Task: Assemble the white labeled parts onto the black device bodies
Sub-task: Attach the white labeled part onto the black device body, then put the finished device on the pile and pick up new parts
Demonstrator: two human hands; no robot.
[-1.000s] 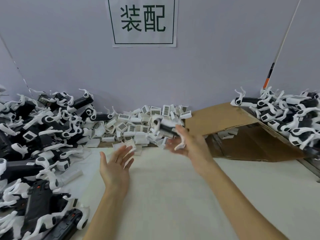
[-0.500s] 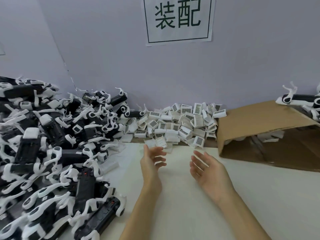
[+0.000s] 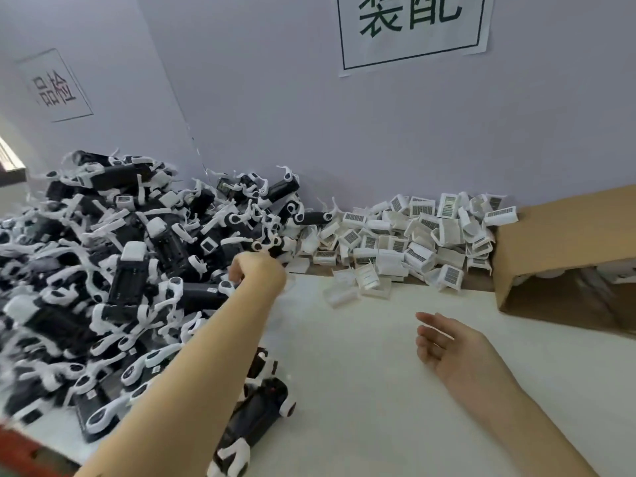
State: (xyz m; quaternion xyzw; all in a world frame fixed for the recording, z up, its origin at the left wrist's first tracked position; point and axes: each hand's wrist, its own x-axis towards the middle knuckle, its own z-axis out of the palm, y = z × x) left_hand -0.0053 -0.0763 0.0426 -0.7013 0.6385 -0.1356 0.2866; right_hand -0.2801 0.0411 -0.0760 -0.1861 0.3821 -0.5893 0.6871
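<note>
A big heap of black device bodies [image 3: 130, 270] with white arms fills the left side of the table. My left hand [image 3: 256, 270] reaches into the heap's right edge with its fingers curled round one black device body [image 3: 275, 247]. A pile of white labeled parts [image 3: 413, 242] with barcode stickers lies against the back wall, right of that hand. My right hand [image 3: 447, 346] hovers over the white table, palm up and fingers relaxed, holding nothing.
A brown cardboard box [image 3: 557, 242] lies on its side at the right, its opening facing me. More black bodies [image 3: 254, 411] lie near the front under my left forearm. White table surface [image 3: 361, 390] spreads between my arms. Paper signs hang on the wall.
The view has swung left. My left hand has reached out to the heap and closed on a black body. My right hand has stayed open and dropped toward me.
</note>
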